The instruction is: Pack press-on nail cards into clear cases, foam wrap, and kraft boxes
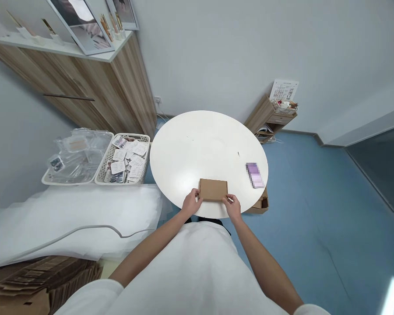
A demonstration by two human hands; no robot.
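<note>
A small flat brown cardboard box (pixel 213 189) lies on the near edge of a round white table (pixel 203 153). My left hand (pixel 191 203) grips the box's left near corner with curled fingers. My right hand (pixel 232 205) pinches the right near corner in the same way. Both forearms reach forward from my white-clad body. A purple, blurred flat item (pixel 255 174) lies on the table's right side, apart from both hands.
Left of the table stand two white baskets, one with clear plastic packs (pixel 77 155), one with small printed cards (pixel 126 159). A white-covered surface (pixel 72 214) and a stack of flat cardboard (pixel 36 280) lie at lower left. A wooden cabinet (pixel 95 92) and a small shelf (pixel 271 118) stand by the wall.
</note>
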